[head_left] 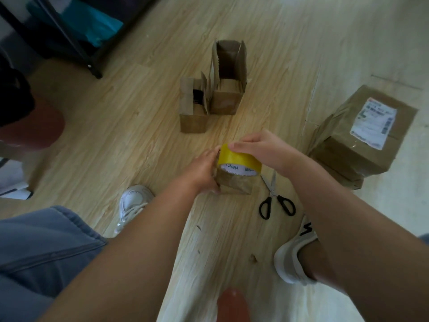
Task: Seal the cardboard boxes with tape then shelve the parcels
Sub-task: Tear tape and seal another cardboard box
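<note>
A small cardboard box [235, 183] stands on the wooden floor in front of me. My left hand [204, 170] grips its left side. On top of the box lies a yellow tape roll [239, 160], and my right hand [257, 145] holds the roll from above with curled fingers. Two open cardboard boxes stand farther back: a short one [193, 117] with a dark object inside and a taller one [228, 89] with its flaps up. At the right lies a sealed parcel [362, 135] with a white shipping label.
Black-handled scissors [275, 198] lie on the floor right of the small box. A black shelf frame [76, 43] with a teal bag stands at the upper left. My shoes [292, 259] and knee are near the bottom. A dark red round object [34, 126] sits at left.
</note>
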Motion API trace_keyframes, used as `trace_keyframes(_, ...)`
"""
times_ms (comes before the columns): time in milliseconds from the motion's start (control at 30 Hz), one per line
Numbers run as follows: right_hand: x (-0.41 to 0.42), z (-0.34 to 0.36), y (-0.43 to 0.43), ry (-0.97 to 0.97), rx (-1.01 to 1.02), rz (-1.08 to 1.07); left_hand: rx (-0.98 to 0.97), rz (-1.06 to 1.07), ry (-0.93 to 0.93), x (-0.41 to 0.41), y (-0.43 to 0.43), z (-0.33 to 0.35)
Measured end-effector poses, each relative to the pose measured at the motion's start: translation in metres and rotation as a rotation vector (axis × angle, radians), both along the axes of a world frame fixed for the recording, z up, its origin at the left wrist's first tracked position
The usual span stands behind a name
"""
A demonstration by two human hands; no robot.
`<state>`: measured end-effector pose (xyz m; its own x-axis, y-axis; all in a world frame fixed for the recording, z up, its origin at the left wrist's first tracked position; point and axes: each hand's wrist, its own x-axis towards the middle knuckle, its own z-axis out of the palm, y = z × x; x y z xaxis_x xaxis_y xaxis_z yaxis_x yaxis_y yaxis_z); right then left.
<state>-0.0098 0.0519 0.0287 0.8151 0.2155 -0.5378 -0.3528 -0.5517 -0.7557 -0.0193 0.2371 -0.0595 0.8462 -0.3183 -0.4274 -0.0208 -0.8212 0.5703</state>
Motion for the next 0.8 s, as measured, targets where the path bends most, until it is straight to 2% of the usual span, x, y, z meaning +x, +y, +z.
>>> trace_keyframes(167, 0.001, -0.001, 0.001, -0.008, 0.012, 0.033, -0.053, 0.027, 0.034, -0.001, 0.001, 0.007)
trace_keyframes(333, 0.001, -0.003, 0.001, 0.049, 0.025, -0.026, -0.09, 0.065, 0.061, 0.0, 0.005, 0.01)
trace_keyframes(500, 0.001, -0.002, 0.003, 0.011, 0.003, -0.022, -0.099, 0.062, 0.084, 0.0, 0.007, 0.009)
trace_keyframes(567, 0.001, -0.007, -0.001, -0.009, -0.084, -0.016, -0.121, 0.116, 0.124, -0.002, 0.014, 0.011)
trace_keyframes(700, -0.011, -0.03, -0.021, -0.027, -0.462, 0.094, -0.181, 0.174, 0.213, -0.006, 0.027, 0.016)
trace_keyframes(800, -0.023, -0.042, -0.03, 0.01, -0.488, 0.029, -0.153, 0.135, 0.199, -0.004, 0.021, 0.02)
